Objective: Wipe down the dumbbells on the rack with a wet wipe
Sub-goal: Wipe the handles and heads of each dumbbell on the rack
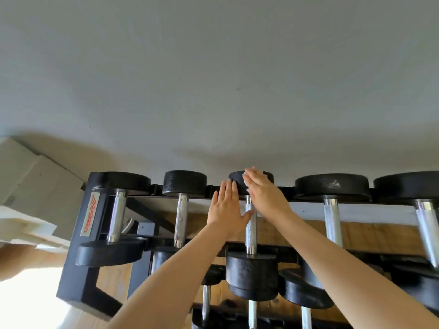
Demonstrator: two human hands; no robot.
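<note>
Our right hand (262, 193) presses a mostly hidden wipe (245, 180) flat on the middle dumbbell (251, 230); left hand (226, 211) released, fingers straight beside it.

Black dumbbells (251, 231) racked, chrome handles; white wipe (247, 180) on middle far head.

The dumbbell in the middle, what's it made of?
Middle dumbbell: the handle looks like shiny chromed metal with a rough crosshatched grip. Its round black ends look matte and grainy, maybe rubber or coated iron; I can't tell which.
</note>
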